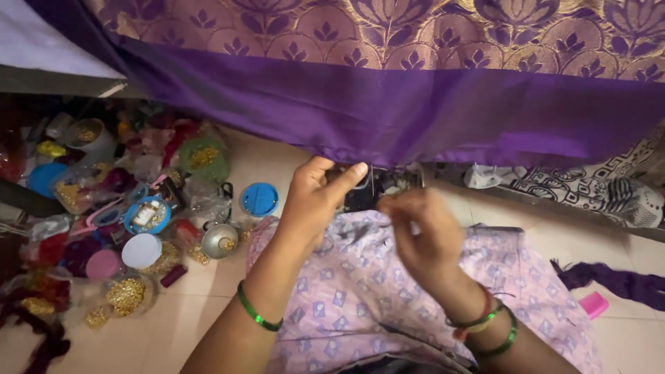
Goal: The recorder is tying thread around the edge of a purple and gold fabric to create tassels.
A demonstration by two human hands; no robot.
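Note:
A purple cloth (388, 104) with a gold flower-patterned band hangs across the top of the head view. My left hand (313, 201) pinches the cloth's lower hem between thumb and fingers. Just to its right, my right hand (419, 232) has its fingers pinched together and seems to hold a thin needle or thread, too fine to make out. Both wrists wear green bangles. My lap below is covered in pale lilac patterned fabric (360, 291).
On the tiled floor at left lie several small containers of gold beads (126, 294), a blue lid (260, 199), a white lid (141, 251), a metal bowl (220, 240) and red trimmings. A purple scrap (616, 282) and pink object (593, 305) lie right.

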